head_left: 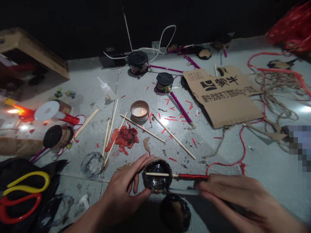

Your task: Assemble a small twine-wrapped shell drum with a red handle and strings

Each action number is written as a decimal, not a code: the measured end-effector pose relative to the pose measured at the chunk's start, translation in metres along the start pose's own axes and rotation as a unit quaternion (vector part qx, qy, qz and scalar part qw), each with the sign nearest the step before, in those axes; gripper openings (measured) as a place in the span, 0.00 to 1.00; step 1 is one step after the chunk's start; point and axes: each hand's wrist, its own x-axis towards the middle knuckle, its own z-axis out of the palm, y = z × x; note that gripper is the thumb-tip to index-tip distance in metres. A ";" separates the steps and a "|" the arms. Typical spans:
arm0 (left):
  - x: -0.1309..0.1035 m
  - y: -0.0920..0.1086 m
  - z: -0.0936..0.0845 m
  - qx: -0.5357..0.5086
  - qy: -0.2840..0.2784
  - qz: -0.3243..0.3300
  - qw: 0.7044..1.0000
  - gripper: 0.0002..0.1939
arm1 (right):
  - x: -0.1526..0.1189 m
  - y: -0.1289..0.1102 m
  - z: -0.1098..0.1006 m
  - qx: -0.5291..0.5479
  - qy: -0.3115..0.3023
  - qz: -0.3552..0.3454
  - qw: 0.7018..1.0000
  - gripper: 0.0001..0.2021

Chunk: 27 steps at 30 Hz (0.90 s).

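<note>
Glossy round shell (157, 174), red-wrapped stick (191, 176)

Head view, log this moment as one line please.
left hand: grips black half-shell | right hand: holds red-wrapped stick lying across shell | behind: lit candle, loose sticks, cardboard

The floor (267, 161) is pale grey and gleams where light strikes it. A dark wall (85, 26) runs behind, with a wooden bench (31, 48) at left.
</note>
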 end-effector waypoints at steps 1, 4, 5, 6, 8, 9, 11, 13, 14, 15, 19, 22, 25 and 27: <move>0.000 0.000 0.000 0.001 -0.001 0.000 1.000 0.42 | 0.001 -0.001 0.000 0.008 0.002 0.004 1.000 0.12; 0.000 0.001 -0.001 0.001 -0.007 0.001 1.000 0.44 | 0.004 -0.005 0.001 0.031 0.010 0.018 0.999 0.12; 0.000 0.001 -0.001 0.001 -0.008 0.000 1.000 0.44 | 0.005 -0.007 0.001 0.033 0.014 0.020 0.999 0.12; 0.000 0.001 -0.001 0.001 -0.006 0.000 1.000 0.44 | 0.007 -0.009 0.002 0.033 0.016 0.020 0.999 0.12; 0.000 0.000 -0.001 -0.001 -0.005 -0.001 1.000 0.44 | 0.008 -0.012 0.002 0.024 0.024 0.016 0.999 0.12; 0.001 0.000 -0.001 -0.002 -0.006 -0.001 1.000 0.44 | 0.008 -0.012 0.003 0.016 0.029 0.010 0.999 0.12; 0.001 -0.001 0.000 -0.006 -0.008 0.002 1.000 0.45 | 0.005 -0.012 0.005 -0.005 0.053 0.001 0.999 0.11; 0.001 -0.002 0.000 -0.007 -0.009 0.005 1.000 0.46 | -0.001 -0.009 0.008 -0.024 0.078 -0.005 0.997 0.11; 0.001 -0.002 0.000 -0.007 -0.007 0.006 1.000 0.47 | -0.005 -0.007 0.010 -0.029 0.086 -0.005 0.996 0.12; 0.000 -0.002 0.001 -0.007 -0.005 0.006 1.000 0.48 | -0.008 -0.006 0.012 -0.032 0.092 0.002 0.995 0.12; 0.000 0.000 0.001 -0.005 -0.004 0.008 1.000 0.50 | -0.013 -0.005 0.017 -0.042 0.086 0.004 0.995 0.14; -0.001 -0.001 0.002 0.001 -0.008 0.009 1.000 0.52 | -0.005 -0.011 0.017 -0.040 0.087 0.001 0.995 0.13; -0.002 -0.003 0.003 0.009 -0.006 0.014 1.000 0.52 | 0.006 -0.017 0.014 -0.042 0.088 -0.008 0.995 0.14; -0.002 -0.004 0.003 0.009 -0.006 0.016 1.000 0.51 | 0.012 -0.020 0.012 -0.054 0.103 -0.022 0.993 0.15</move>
